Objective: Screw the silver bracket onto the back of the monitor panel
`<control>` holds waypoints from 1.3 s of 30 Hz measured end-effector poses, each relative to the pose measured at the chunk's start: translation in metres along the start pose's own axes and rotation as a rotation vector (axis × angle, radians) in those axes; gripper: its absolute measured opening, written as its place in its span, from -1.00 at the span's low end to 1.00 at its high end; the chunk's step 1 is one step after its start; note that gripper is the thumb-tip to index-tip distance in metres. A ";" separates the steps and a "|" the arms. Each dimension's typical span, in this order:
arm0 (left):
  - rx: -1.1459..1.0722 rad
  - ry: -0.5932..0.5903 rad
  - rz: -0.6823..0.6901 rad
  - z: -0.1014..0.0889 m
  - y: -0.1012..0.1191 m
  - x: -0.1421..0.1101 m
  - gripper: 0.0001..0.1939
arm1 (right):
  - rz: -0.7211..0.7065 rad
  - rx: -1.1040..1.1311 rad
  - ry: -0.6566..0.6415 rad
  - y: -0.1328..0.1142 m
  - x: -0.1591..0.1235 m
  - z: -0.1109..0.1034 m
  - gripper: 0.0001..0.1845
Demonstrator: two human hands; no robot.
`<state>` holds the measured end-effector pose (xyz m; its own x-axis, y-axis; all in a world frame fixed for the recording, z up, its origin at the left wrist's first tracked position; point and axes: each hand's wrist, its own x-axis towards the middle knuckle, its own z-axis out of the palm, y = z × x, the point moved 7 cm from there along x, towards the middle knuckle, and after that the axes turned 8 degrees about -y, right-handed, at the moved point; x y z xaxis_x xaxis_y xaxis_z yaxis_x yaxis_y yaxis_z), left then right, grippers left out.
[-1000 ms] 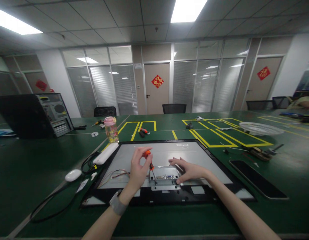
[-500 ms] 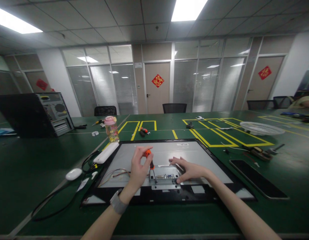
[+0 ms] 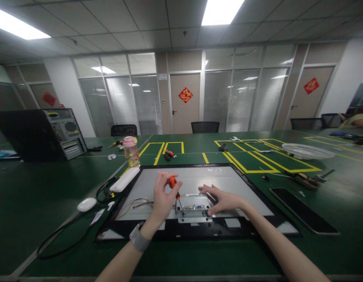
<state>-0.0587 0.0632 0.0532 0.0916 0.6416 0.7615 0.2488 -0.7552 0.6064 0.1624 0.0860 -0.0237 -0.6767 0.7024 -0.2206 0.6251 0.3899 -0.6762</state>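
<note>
An orange-and-black screwdriver [image 3: 173,183] is in my left hand [image 3: 163,194], its handle between the fingers and thumb. Its shaft slants down to the front left corner of a metal bracket [image 3: 194,214] with video ports on it. My right hand [image 3: 221,199] is curved over the bracket's right side, thumb at the front right corner and fingers reaching across to the far edge. Part of the bracket is hidden under that hand. Below lies a large monitor panel [image 3: 140,180], its grey back up within a black frame. Thin wires [image 3: 137,202] run left from the bracket.
Left of the panel are a white oblong case [image 3: 125,180], black cables [image 3: 64,227], a white mouse [image 3: 86,204] and a pink-lidded bottle [image 3: 131,152]. A computer case [image 3: 37,135] stands farther left. A black slab [image 3: 303,210] and a caliper-like tool [image 3: 307,179] lie right.
My left thumb has shifted slightly outward, and the screwdriver handle leans a little more to the left. My right hand and the bracket stay in place.
</note>
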 end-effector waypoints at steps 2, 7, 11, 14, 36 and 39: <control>0.004 -0.002 -0.005 0.000 0.000 0.000 -0.86 | 0.002 0.002 0.000 -0.001 0.000 0.000 -0.06; -0.012 -0.006 -0.029 0.001 -0.003 -0.001 -0.82 | 0.010 0.008 0.000 -0.002 0.000 0.000 -0.03; -0.051 -0.010 -0.051 0.003 -0.006 -0.003 -0.81 | -0.010 0.006 0.004 -0.001 0.000 -0.001 -0.06; -0.192 -0.030 -0.099 0.007 -0.010 -0.006 -0.75 | -0.010 0.000 0.003 0.000 0.001 0.000 -0.07; -0.146 0.063 -0.111 -0.004 -0.006 0.002 -0.85 | -0.004 0.018 0.004 0.000 0.000 -0.001 -0.07; -0.234 0.060 -0.216 -0.003 -0.010 0.003 -0.78 | -0.001 0.017 0.005 -0.001 0.000 -0.001 -0.07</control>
<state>-0.0641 0.0723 0.0508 0.0025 0.7866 0.6175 0.0270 -0.6173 0.7862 0.1619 0.0864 -0.0226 -0.6755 0.7049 -0.2163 0.6176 0.3805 -0.6883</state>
